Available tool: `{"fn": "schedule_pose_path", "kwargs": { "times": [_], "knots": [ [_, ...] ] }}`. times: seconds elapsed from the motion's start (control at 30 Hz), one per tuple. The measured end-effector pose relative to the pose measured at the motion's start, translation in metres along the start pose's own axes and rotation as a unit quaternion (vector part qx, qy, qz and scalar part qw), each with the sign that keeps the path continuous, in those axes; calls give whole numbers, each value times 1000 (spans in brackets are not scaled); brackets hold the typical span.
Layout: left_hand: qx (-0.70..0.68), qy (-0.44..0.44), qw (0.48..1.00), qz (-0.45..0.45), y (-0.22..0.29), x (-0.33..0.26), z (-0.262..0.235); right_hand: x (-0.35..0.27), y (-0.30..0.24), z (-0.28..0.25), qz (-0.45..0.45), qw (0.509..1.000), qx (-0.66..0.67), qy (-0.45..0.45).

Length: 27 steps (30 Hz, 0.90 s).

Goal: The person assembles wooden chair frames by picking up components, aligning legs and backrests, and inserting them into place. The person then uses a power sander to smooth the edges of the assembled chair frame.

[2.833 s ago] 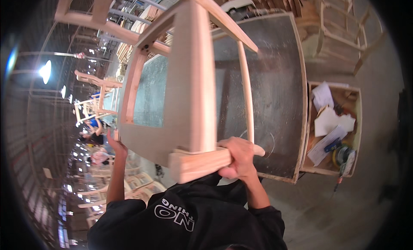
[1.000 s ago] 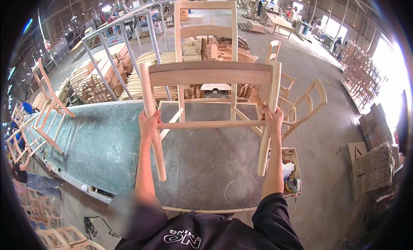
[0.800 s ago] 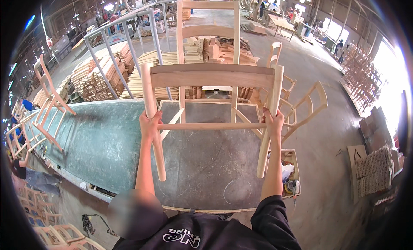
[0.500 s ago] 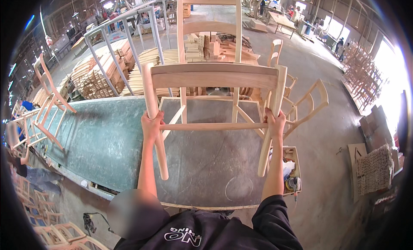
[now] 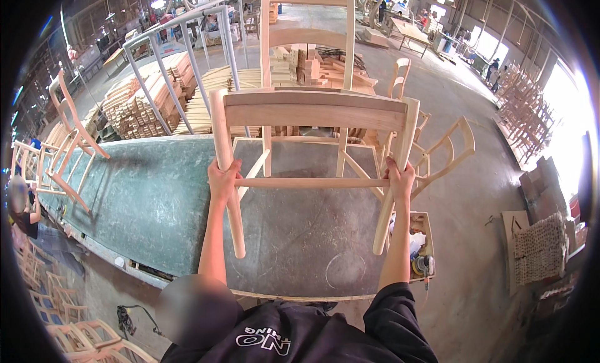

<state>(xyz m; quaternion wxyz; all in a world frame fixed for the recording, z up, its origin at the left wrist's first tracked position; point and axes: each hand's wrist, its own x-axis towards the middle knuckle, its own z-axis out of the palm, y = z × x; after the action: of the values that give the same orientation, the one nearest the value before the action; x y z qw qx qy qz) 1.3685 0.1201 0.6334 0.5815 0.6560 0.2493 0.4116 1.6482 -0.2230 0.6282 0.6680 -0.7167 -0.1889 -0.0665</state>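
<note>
A pale wooden chair frame point(image 5: 315, 116) with no seat stands upright in front of me, its tall back on the far side. My left hand point(image 5: 224, 177) is wrapped round its near left leg, and my right hand point(image 5: 399, 175) grips the near right leg at about the same height. Between the two hands runs a thin round stretcher point(image 5: 312, 183). Under the chair is a dark, scuffed tabletop point(image 5: 300, 250). I cannot tell whether the leg ends touch it.
On the left, a green worktop point(image 5: 144, 206) bears another wooden chair point(image 5: 74, 138); a co-worker point(image 5: 28, 222) is beyond its edge. A box with a sander point(image 5: 424, 265) adjoins the right side. More chairs point(image 5: 453, 150), a grey metal rack point(image 5: 230, 50) and stacked timber point(image 5: 147, 106) stand farther off.
My grip on both legs is the same. The whole view has shifted slightly, and the chair appears a little higher against the tabletop. The co-worker's head and arm show more at far left.
</note>
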Motion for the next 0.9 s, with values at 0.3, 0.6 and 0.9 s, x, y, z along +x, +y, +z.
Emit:
{"fn": "schedule_pose_path", "kwargs": {
  "times": [0.3, 0.6, 0.9],
  "knots": [
    [-11, 0, 1000, 7, 3, -9, 1, -8, -1, -6, 5, 1000, -4, -10],
    [-5, -4, 1000, -4, -1, -3, -1, -5, 0, -6, 2, 1000, -1, -3],
    [43, 16, 998, 34, 2, 38, 7, 35, -16, 12, -8, 995, -94, 12]
  ]
}}
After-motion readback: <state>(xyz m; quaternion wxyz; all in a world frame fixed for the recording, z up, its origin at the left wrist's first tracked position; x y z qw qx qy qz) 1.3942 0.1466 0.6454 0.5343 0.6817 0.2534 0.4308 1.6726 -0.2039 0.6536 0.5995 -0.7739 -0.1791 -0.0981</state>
